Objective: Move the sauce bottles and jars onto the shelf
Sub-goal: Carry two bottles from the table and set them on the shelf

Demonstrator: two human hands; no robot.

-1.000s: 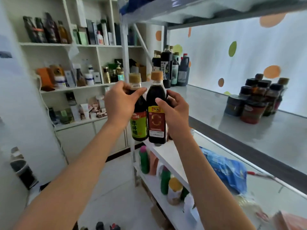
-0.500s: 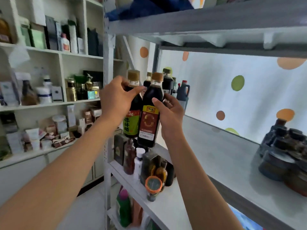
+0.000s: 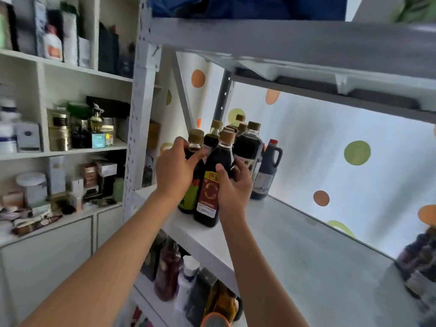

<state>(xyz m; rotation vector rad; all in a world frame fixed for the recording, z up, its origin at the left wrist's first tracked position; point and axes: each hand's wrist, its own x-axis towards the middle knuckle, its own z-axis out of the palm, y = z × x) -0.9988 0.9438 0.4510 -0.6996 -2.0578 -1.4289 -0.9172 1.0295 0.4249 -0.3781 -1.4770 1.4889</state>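
- Storage room: grey metal shelf (image 3: 295,244) ran ahead and to the right of both hands, dotted white wall (image 3: 354,142) behind it.
- Left hand (image 3: 174,175) gripped the green-label bottle (image 3: 192,185) around its shoulder, fingers curled, thumb across the front.
- Right hand (image 3: 233,190) held the red-label bottle (image 3: 211,192) from its right side, thumb on the front above the label, fingers wrapped behind.
- Both bottles were dark, tan-capped, side by side and touching or nearly so, tilted slightly away, bases at the front edge of the shelf. Couldn't tell if they were fully set down.
- Just beyond the hands: cluster of similar dark bottles (image 3: 245,147) standing upright on the same shelf.
- Dark jug (image 3: 266,171) with handle and red cap stood just right of the right hand, next to that cluster.
- Far right of the hands, well apart: blurred group of dark jars (image 3: 420,265) on the same shelf.
- Below the forearms: lower shelf with assorted bottles (image 3: 179,277), blurred.
- Left of the left hand: white wall cabinet (image 3: 70,152) full of small boxes and containers.
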